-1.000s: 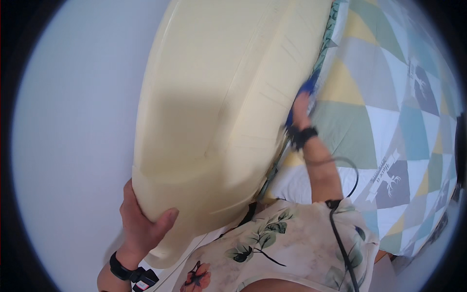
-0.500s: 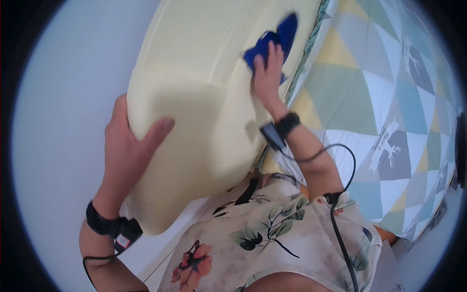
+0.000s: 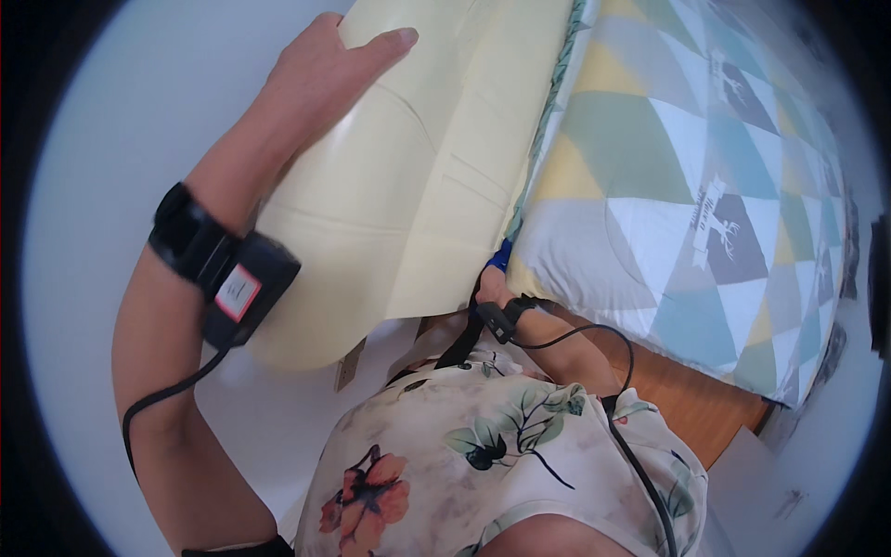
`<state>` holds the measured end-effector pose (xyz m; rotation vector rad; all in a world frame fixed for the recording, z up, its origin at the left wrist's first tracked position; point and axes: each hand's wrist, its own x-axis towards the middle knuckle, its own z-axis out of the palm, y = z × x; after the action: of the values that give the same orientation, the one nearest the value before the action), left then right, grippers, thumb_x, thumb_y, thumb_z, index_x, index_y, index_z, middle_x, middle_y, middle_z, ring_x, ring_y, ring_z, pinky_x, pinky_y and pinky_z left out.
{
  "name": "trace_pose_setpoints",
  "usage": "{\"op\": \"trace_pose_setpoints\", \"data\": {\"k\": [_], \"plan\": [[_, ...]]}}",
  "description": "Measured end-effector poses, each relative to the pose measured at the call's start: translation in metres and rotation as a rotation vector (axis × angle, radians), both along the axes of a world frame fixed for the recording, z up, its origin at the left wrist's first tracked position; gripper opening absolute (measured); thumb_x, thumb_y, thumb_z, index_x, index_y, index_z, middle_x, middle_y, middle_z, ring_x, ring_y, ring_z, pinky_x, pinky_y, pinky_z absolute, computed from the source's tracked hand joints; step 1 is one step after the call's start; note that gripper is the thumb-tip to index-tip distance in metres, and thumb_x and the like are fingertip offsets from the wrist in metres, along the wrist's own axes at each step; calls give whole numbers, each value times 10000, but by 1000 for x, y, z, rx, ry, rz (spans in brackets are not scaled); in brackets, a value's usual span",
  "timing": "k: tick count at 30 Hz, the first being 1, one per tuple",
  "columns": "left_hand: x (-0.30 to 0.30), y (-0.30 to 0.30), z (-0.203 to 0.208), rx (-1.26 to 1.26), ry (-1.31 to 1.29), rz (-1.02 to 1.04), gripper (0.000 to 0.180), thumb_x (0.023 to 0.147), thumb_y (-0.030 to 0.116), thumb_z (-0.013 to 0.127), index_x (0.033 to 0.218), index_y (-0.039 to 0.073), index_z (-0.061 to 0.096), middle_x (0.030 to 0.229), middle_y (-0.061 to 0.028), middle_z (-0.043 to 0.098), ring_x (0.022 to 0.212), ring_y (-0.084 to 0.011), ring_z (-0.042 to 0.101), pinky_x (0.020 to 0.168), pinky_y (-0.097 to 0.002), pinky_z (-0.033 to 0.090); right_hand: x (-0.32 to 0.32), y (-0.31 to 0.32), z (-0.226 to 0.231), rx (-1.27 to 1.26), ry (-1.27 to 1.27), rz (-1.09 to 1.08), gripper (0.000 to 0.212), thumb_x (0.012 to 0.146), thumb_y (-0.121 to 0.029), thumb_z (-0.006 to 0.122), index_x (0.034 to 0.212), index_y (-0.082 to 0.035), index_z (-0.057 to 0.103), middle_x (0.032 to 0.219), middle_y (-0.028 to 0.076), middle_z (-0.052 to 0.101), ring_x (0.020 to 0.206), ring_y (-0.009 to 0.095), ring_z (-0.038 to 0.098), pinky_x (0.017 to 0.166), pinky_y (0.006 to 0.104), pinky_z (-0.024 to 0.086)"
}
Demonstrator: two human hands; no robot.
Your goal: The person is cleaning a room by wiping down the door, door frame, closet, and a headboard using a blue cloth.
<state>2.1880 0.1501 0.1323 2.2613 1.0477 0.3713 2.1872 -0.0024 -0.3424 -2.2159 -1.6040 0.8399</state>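
A large cream headboard [image 3: 390, 176], smooth and padded with curved seams, stands beside the bed. Around its far left edge my left hand [image 3: 320, 79] is closed, thumb lying over the front face and the other fingers mostly hidden behind. My right hand [image 3: 492, 283] is low down at the near end of the gap between headboard and mattress. A blue cloth [image 3: 502, 254] is held in it, and only a small part of the cloth shows. The fingers of that hand are largely hidden.
To the right is the bed with a sheet [image 3: 640, 167] of blue, green, yellow and grey triangles. Its wooden base [image 3: 691, 381] shows at the near end. A white wall [image 3: 121, 186] lies left. Black cabled devices [image 3: 251, 288] sit on both wrists.
My right hand has come down from the headboard's upper right face to the near end of the gap, bringing the blue cloth. My left hand has slid farther up the left edge.
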Motion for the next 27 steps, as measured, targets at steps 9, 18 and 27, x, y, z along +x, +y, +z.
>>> {"op": "trace_pose_setpoints", "data": {"k": [9, 18, 27], "plan": [[74, 4, -23, 82, -215, -252, 579, 718, 363, 615, 1069, -73, 466, 1013, -191, 560, 906, -237, 552, 774, -325, 434, 70, 104, 72, 301, -776, -831, 419, 892, -115, 230, 1289, 13, 263, 1332, 172, 282, 1262, 263, 216, 1057, 321, 149], [15, 35, 5, 374, -111, -194, 498, 781, 212, 557, 1142, -82, 380, 1081, -231, 504, 996, -309, 497, 856, -341, 386, -27, -29, 163, 861, 286, -512, 371, 755, -19, 479, 1125, -21, 444, 1148, 233, 444, 1030, 366, 456, 878, 379, 378], [4, 122, -28, 522, -65, -267, 488, 784, 251, 552, 1121, -69, 404, 1085, -259, 492, 1000, -353, 486, 861, -382, 379, 54, -251, 111, 358, 517, -852, 257, 735, -127, 587, 983, -60, 599, 865, 96, 620, 771, 165, 573, 704, 306, 462]]}}
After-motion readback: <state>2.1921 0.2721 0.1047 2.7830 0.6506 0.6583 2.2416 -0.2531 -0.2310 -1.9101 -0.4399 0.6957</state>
